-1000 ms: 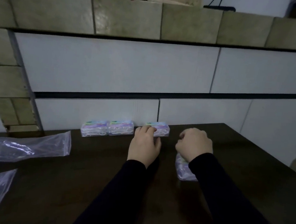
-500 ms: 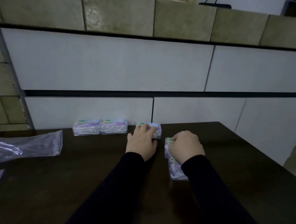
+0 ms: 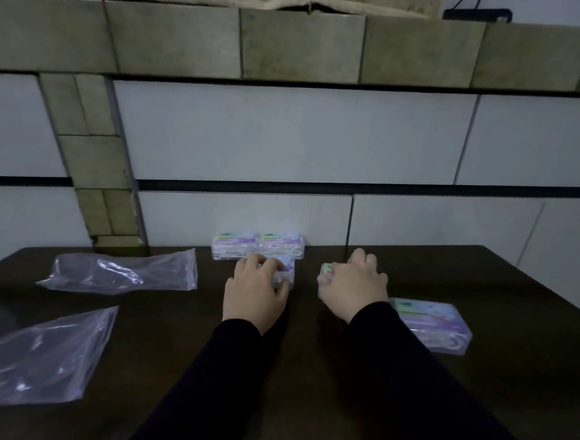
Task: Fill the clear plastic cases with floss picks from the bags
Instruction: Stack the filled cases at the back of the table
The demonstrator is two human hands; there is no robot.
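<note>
Since 0.5 s ago, left hand (image 3: 255,292) pulled its case (image 3: 285,271) back from wall row of 2 cases (image 3: 258,247); fingers curl round it. Right hand (image 3: 352,290) grips another case (image 3: 326,272), uncovering 5th case (image 3: 435,324) at right. Empty bags (image 3: 120,271) left: filling looks done, tidying underway.

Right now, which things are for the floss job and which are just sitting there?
For the job:
- case under the left hand, case
- case under the right hand, case
- two cases by the wall
- case on the right
- two plastic bags

Just there:
- dark table
- tiled wall
</note>
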